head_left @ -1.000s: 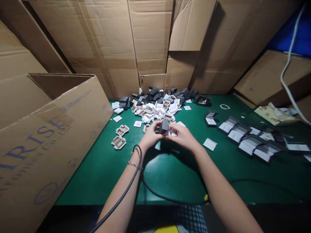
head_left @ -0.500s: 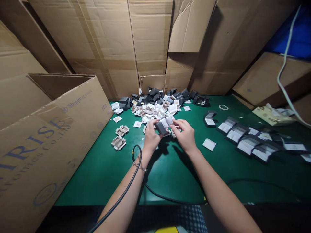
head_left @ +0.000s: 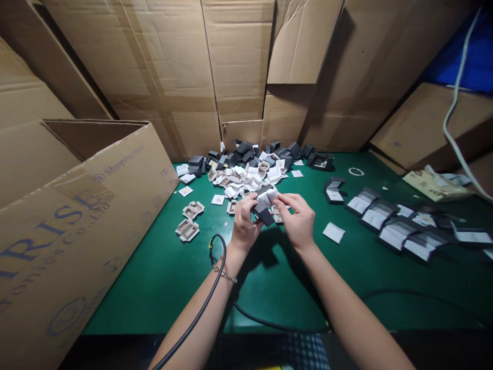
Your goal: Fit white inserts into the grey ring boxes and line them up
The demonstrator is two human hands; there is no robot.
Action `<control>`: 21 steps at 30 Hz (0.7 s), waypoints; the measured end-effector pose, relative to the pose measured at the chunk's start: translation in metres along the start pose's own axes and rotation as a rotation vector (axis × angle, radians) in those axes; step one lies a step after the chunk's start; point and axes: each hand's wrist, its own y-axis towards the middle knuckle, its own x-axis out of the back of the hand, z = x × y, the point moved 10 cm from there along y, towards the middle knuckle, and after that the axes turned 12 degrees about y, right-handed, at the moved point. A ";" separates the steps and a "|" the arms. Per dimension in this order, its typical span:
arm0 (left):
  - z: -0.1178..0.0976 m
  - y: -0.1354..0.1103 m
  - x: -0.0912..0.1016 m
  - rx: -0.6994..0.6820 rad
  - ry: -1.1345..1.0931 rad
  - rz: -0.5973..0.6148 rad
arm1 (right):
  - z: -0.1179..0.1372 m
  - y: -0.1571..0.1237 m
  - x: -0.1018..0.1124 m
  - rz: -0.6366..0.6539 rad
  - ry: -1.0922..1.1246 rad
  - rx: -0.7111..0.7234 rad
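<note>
The left hand is clamping the dark box; the right hand is pinching its white insert, best done lightly.

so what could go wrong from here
The cable crosses the bracelet and might snag. The dark box, tilted in the left hand, could slip. The white piece pinched by the right hand might drop and get lost in the nearby white pile.

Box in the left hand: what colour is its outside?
The box is dark grey outside, best seen in the head view.
</note>
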 end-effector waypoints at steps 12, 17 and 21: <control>-0.007 0.000 0.003 -0.056 0.045 -0.025 | -0.029 0.000 -0.004 -0.001 0.266 -0.245; -0.010 0.001 0.004 -0.076 0.060 -0.042 | -0.045 0.000 -0.007 -0.022 0.415 -0.374; -0.007 -0.002 -0.001 -0.050 0.010 -0.013 | -0.068 -0.009 -0.013 -0.075 0.548 -0.560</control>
